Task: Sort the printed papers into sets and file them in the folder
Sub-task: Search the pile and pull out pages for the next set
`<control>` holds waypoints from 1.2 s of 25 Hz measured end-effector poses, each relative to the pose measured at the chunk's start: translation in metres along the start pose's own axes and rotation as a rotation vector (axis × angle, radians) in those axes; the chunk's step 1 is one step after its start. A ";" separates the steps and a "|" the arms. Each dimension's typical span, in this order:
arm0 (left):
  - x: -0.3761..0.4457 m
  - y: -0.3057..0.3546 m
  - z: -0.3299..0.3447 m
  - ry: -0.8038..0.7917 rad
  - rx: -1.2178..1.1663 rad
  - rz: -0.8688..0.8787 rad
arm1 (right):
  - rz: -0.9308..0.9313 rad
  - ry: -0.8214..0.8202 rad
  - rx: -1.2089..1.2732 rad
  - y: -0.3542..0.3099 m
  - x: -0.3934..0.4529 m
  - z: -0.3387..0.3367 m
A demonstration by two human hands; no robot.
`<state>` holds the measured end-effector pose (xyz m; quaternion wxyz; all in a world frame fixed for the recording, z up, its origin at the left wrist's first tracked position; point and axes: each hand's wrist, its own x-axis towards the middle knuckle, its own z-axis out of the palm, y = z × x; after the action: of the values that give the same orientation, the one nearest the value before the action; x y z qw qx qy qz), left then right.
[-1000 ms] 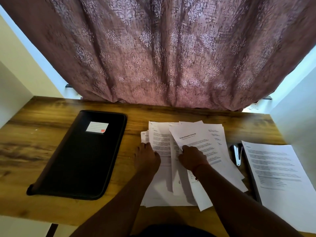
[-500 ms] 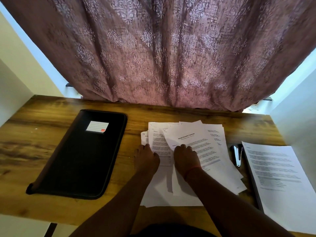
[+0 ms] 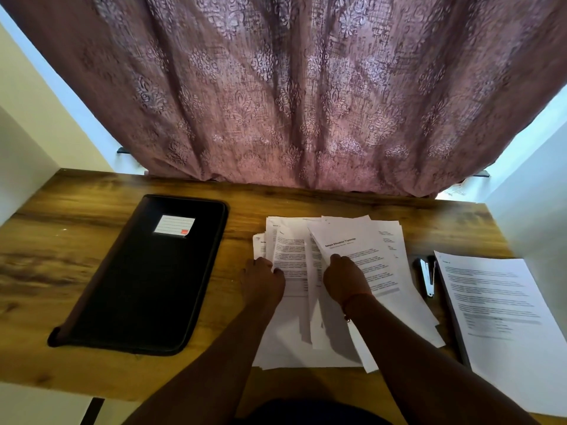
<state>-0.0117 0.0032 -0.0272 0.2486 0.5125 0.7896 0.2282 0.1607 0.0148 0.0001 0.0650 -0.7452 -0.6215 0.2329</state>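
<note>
White papers (image 3: 352, 250) fanned; hands (image 3: 345, 279) cover middles, print blurred.
</note>
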 end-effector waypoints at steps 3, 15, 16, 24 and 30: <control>0.003 0.000 0.000 -0.024 -0.153 -0.061 | 0.017 -0.005 0.061 0.003 0.001 0.001; -0.004 0.000 -0.003 0.025 0.125 0.083 | 0.040 -0.023 0.148 0.007 0.000 0.002; -0.003 -0.001 -0.002 0.026 0.124 0.102 | 0.040 -0.022 0.155 0.007 0.000 0.003; -0.007 0.000 -0.009 -0.036 0.019 0.231 | 0.054 -0.020 0.211 0.013 0.001 0.002; -0.011 0.001 -0.002 -0.120 0.179 0.481 | 0.104 -0.031 0.320 0.018 0.001 -0.002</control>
<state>-0.0084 -0.0070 -0.0235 0.1871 0.7181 0.6459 0.1793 0.1777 0.0125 -0.0049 0.1612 -0.7528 -0.5379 0.3435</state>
